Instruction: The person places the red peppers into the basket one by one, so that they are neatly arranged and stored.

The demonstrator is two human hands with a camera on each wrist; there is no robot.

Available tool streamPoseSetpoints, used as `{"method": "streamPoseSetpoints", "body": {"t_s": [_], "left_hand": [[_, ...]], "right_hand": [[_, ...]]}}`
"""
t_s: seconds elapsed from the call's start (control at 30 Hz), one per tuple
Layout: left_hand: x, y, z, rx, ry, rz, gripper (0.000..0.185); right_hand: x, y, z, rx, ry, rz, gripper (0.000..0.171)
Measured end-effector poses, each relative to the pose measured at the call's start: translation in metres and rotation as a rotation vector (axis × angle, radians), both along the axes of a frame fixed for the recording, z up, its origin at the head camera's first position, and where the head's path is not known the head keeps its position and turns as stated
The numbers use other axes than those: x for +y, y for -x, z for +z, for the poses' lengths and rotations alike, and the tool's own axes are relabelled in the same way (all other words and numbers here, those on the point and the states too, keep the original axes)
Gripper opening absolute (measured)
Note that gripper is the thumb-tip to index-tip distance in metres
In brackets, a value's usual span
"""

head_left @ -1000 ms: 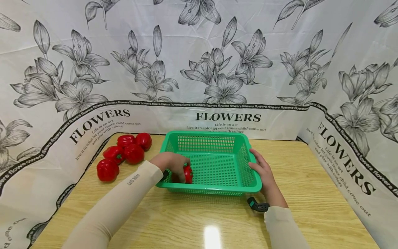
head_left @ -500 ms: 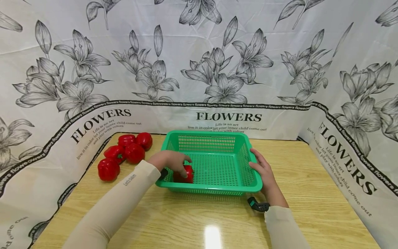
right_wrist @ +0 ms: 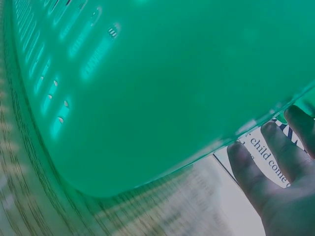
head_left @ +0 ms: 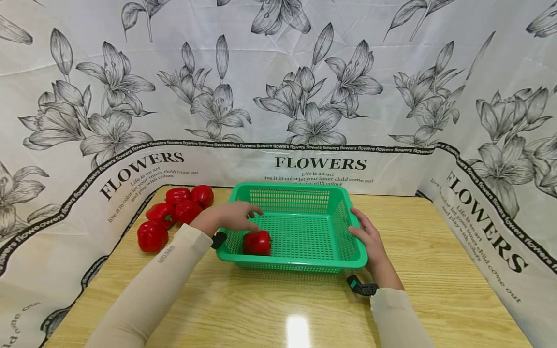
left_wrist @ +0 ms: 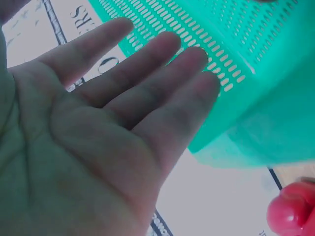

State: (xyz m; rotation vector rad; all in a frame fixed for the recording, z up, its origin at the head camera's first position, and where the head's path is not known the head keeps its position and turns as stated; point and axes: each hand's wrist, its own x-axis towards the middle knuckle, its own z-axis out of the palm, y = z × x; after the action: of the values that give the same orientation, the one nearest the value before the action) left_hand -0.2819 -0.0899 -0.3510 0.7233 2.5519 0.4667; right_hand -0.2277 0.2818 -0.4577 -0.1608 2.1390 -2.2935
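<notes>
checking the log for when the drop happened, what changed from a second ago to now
The left hand let go of the red bell pepper it held low inside the green plastic mesh basket, then lifted and drew back toward the basket's left rim, fingers now straight. The pepper lies on the basket floor near the front left corner. The right hand stayed on the basket's right wall; the five red peppers on the wooden table did not move.

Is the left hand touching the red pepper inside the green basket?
Apart. In the head view the left hand is above the pepper, with basket mesh visible between.
</notes>
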Motion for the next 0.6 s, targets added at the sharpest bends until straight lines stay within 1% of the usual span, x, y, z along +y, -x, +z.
{"method": "streamPoseSetpoints", "body": {"t_s": [0.13,0.3,0.43,0.6], "left_hand": [[-0.008,0.003,0.002,0.046,-0.046,-0.003,0.052],[-0.016,0.004,0.006,0.104,-0.08,0.019,0.05],[-0.023,0.008,0.007,0.174,-0.087,0.031,0.048],[-0.033,0.013,0.004,0.28,-0.123,0.033,0.044]], "right_hand": [[0.0,0.0,0.0,-0.003,0.002,0.0,0.059],[0.0,0.0,-0.001,-0.009,-0.005,-0.005,0.059],[0.0,0.0,-0.001,-0.008,-0.01,-0.008,0.058],[0.001,0.001,-0.002,-0.002,-0.012,-0.007,0.058]]}}
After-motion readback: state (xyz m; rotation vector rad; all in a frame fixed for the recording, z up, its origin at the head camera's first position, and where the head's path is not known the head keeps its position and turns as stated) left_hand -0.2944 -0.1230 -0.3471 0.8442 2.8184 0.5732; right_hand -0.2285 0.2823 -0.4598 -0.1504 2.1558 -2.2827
